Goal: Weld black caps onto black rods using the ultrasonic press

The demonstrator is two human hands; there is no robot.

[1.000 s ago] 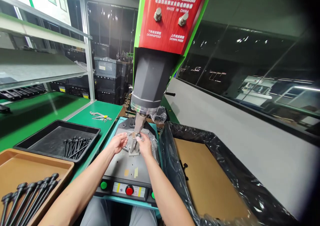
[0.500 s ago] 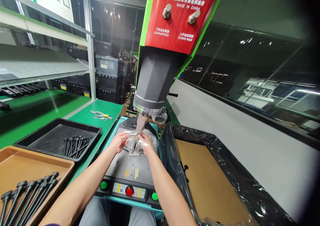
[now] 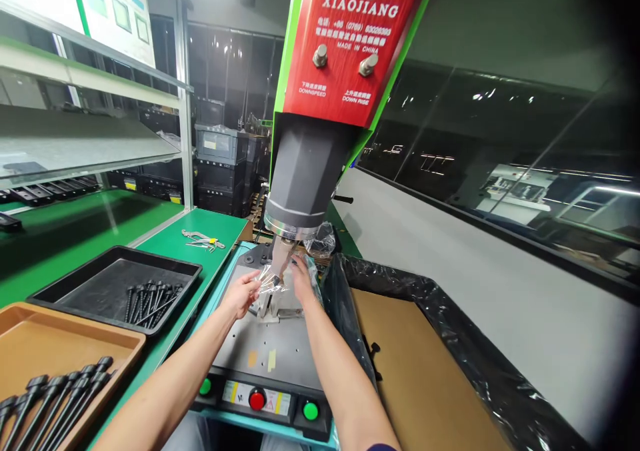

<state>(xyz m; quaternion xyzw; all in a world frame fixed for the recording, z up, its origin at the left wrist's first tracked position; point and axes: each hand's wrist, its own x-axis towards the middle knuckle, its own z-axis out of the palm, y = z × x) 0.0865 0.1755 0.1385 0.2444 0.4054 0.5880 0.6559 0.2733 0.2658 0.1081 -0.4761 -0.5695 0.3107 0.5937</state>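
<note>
My left hand (image 3: 243, 293) is closed, its thumb and fingertips pinching a thin, clear plastic film (image 3: 270, 282). The film is drawn around the lower end of the machine's metal horn (image 3: 281, 259). My right hand (image 3: 301, 279) reaches up on the right side of the horn, its fingers bent at the film and partly hidden behind the horn. Just below the horn tip stands a metal fixture (image 3: 270, 314) on the machine's grey base plate (image 3: 250, 341). Small dark marks at the horn tip are too small to make out.
A black tray (image 3: 107, 308) and an orange tray (image 3: 75, 328) hold black screw-like parts on the left. Pliers (image 3: 203, 240) lie on the green bench. At the right stands a container lined with black plastic (image 3: 430, 291), with cardboard (image 3: 425, 371) inside. Green buttons (image 3: 311, 411) flank a red one (image 3: 257, 400).
My right hand has moved up and back, from in front of the horn tip to its right side. My left hand stays on the left, still holding the film. The view has tilted upward slightly.
</note>
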